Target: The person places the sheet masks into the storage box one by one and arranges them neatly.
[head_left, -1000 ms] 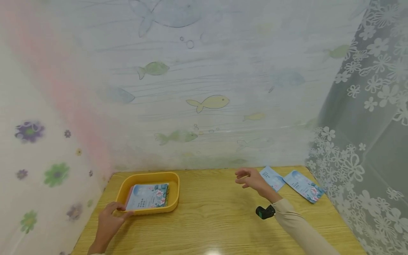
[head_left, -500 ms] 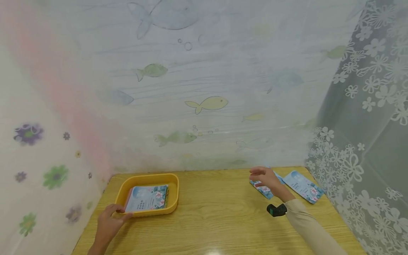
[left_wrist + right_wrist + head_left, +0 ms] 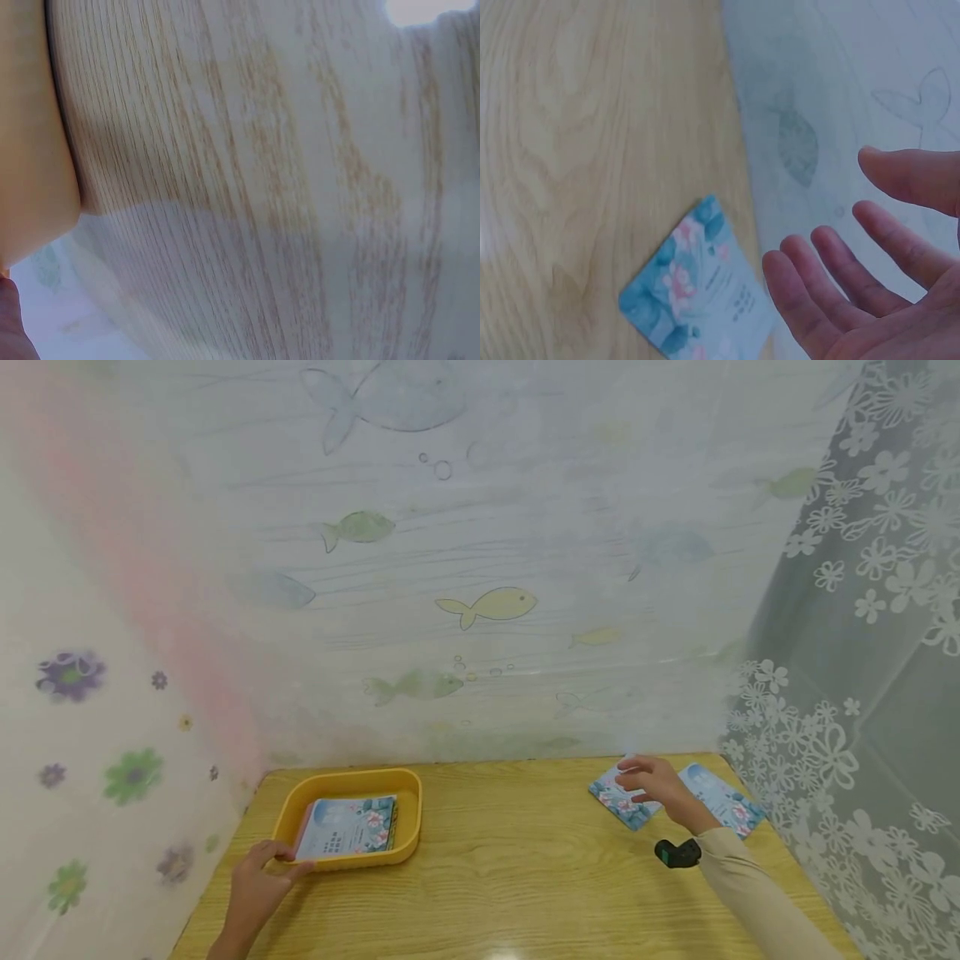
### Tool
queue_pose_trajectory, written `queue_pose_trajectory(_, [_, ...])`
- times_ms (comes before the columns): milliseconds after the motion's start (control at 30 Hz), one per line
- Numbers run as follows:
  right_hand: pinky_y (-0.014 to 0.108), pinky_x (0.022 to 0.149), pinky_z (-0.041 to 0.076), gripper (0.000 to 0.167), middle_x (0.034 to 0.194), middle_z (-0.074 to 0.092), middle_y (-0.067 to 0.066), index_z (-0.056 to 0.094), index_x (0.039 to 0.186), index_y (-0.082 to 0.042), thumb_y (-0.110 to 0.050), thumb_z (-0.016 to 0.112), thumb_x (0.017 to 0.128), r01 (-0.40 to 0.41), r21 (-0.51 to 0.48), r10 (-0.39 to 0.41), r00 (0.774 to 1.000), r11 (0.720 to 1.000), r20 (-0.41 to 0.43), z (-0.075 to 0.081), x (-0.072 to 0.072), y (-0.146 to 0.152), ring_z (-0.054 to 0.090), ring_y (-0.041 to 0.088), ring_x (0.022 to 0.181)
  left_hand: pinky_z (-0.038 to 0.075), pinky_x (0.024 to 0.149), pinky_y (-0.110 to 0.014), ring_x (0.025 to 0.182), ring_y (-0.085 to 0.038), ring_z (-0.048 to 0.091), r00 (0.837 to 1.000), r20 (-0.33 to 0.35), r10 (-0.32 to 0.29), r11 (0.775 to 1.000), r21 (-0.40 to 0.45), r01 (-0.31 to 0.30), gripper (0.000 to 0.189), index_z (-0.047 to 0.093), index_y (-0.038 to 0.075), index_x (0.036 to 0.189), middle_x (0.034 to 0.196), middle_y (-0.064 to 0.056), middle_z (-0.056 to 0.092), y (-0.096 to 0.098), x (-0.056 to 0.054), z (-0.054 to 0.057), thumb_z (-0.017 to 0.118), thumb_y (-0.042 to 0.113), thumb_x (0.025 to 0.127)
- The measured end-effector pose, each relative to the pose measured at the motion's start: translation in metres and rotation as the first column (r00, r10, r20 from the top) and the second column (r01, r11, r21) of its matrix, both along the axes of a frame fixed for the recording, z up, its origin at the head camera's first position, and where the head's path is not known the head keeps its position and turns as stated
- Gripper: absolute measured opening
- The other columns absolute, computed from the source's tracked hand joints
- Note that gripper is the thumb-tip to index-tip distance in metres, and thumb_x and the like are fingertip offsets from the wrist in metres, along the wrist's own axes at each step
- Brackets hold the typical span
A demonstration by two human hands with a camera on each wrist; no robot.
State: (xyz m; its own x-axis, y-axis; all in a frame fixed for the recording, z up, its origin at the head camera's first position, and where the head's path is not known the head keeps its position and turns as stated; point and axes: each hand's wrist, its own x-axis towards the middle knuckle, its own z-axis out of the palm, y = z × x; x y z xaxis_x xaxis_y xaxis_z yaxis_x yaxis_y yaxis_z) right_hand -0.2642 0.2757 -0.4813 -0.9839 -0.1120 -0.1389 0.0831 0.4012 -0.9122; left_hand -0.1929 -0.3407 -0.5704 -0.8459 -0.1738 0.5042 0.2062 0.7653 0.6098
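My left hand (image 3: 255, 892) grips the near left rim of a yellow tray (image 3: 412, 837), thumb and fingers at its edge. The tray's outer wall (image 3: 34, 142) fills the left side of the left wrist view. Inside it lies a stack of flat packets (image 3: 347, 825), the top one pale blue with pink flowers. My right hand (image 3: 663, 787) hovers with loose, spread fingers over a similar blue flowered packet (image 3: 628, 808) on the table, partly covering it. The right wrist view shows that hand (image 3: 877, 300) holding nothing, beside the packet (image 3: 697, 292).
Another blue packet (image 3: 720, 797) lies at the table's right, partly behind the right wrist. The wooden table (image 3: 495, 852) meets a fish-patterned wall covering (image 3: 495, 710) at the back. A flower-patterned sheer curtain (image 3: 817, 760) hangs along the right side. A black device (image 3: 677, 853) sits at the right wrist.
My right hand has moved rightward, from left of the packets to above them, uncovering the flowered end of the nearer one. The left hand has stayed at the tray's rim.
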Motion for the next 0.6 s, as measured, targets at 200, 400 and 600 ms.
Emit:
queue_pose_trajectory(200, [0.052,0.087,0.046,0.048,0.125,0.052,0.027,0.047,0.128,0.007,-0.022,0.061,0.093,0.013,0.019,-0.013,1.000,1.000,0.015,-0.007,0.001,0.013,0.051,0.046,0.111,0.041,0.064,-0.016,0.071,-0.017,0.051,1.000,-0.009,-0.004,1.000,-0.001,0.004,0.034,0.061,0.014,0.069,0.074,0.003,0.056,0.000,0.000,0.000,0.092,0.014,0.056])
queue_pose_trajectory(400, [0.052,0.085,0.048,0.043,0.121,0.054,0.028,0.048,0.124,0.010,-0.018,0.059,0.094,0.046,0.023,-0.046,0.999,0.999,-0.029,-0.019,0.002,0.026,0.053,0.044,0.108,0.040,0.067,-0.017,0.072,-0.015,0.050,1.000,-0.011,-0.012,1.000,-0.002,0.012,0.035,0.060,0.015,0.070,0.075,0.003,0.056,-0.002,-0.003,-0.003,0.092,0.016,0.056])
queue_pose_trajectory(600, [0.050,0.084,0.049,0.042,0.121,0.053,0.030,0.047,0.125,0.012,-0.017,0.056,0.096,0.079,0.047,-0.077,0.997,0.996,-0.027,-0.028,0.004,0.040,0.050,0.046,0.109,0.040,0.065,-0.016,0.071,-0.013,0.050,1.000,0.004,-0.006,1.000,-0.015,0.006,0.034,0.060,0.016,0.070,0.076,0.004,0.056,-0.002,-0.003,-0.004,0.092,0.018,0.057])
